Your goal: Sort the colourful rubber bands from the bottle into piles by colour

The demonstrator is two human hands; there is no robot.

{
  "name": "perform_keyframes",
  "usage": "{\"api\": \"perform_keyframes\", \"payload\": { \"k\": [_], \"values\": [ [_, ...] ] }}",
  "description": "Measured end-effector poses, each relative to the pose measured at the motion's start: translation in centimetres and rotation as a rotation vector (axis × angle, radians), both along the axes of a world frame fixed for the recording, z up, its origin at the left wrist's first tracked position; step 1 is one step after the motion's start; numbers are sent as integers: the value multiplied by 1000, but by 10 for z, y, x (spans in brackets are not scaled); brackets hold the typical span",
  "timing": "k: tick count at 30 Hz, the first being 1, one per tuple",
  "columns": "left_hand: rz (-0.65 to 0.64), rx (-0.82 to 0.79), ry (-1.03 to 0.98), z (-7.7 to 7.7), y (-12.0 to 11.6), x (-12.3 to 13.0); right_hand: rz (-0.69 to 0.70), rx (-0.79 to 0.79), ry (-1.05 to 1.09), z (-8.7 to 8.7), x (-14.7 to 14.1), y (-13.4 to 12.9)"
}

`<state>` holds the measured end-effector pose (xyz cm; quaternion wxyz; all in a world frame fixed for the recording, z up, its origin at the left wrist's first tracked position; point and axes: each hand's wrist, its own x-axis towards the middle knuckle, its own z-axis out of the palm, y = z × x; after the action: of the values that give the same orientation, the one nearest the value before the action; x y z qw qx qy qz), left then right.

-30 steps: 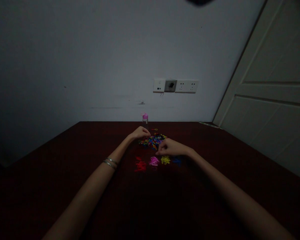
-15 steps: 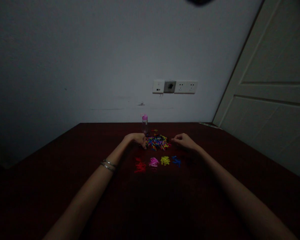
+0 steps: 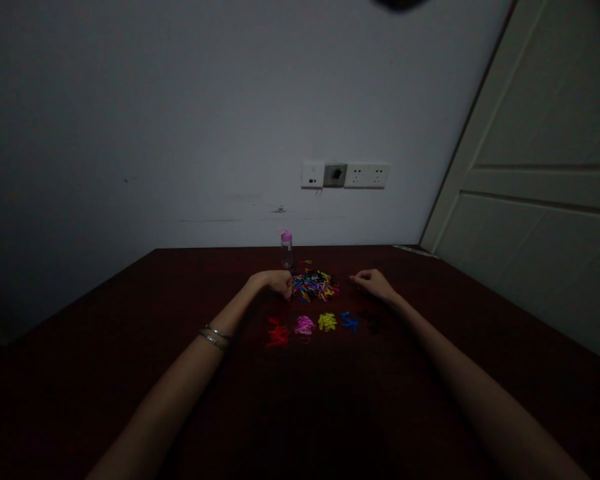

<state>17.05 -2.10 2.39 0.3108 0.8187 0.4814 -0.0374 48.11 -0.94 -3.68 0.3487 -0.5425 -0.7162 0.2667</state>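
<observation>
A mixed pile of small colourful pieces [image 3: 316, 285] lies on the dark red table [image 3: 210, 267]. At its left edge rests my left hand [image 3: 279, 283], fingers closed; what they hold, if anything, is hidden. My right hand [image 3: 373, 283] is just right of the pile, not touching it, its fingers pinched on something too small to make out. Nearer to me lie separate heaps in a row: red [image 3: 278, 333], pink [image 3: 305, 325], yellow [image 3: 327, 322] and blue [image 3: 349, 322]. Right of the blue one is a faint dark heap [image 3: 374, 321].
Behind the pile stands a clear bottle with a pink cap [image 3: 287, 237]. A yellow loop [image 3: 307, 262] lies beside it. The wall at the back carries sockets [image 3: 367, 175]. A pale door [image 3: 540, 180] rises on the right.
My right hand has moved slightly away from the mixed pile, to the right. My left hand stays at the pile's left edge. The view has shifted a little.
</observation>
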Motion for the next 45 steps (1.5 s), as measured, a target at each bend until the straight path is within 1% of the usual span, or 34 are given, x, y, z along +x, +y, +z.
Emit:
{"api": "perform_keyframes", "payload": {
  "k": [4,7,12,17,20,23,27,31,35,38,40,43,45],
  "values": [
    [-22,30,11,-3,3,-1,-41,-26,59,-1,1,-1],
    [-35,19,14,1,2,0,-43,-28,95,-3,1,0],
    [-74,12,29,15,-4,6,-65,-44,171,-7,1,3],
    [-121,75,66,34,-19,16,-53,-51,171,-7,1,4],
    [-168,104,13,42,-28,25,-56,-55,160,-6,0,3],
    [-222,107,-45,44,-34,39,-53,-58,154,-5,-1,1],
    [-309,157,-91,37,-35,67,-67,-50,152,-5,-1,1],
    [-372,200,-104,21,-34,95,-74,-32,133,-6,-1,1],
    [-400,209,-83,5,-37,110,-81,-4,98,-6,-1,2],
    [-408,208,-104,-2,-38,111,-75,-1,95,-7,-2,2],
    [-392,210,-153,-4,-37,107,-72,-3,74,-8,-2,3],
    [-340,235,-258,-2,-29,92,-48,19,15,-9,-2,4],
    [-252,294,-348,1,-19,76,-9,41,-23,-10,-2,5]
  ]
}}
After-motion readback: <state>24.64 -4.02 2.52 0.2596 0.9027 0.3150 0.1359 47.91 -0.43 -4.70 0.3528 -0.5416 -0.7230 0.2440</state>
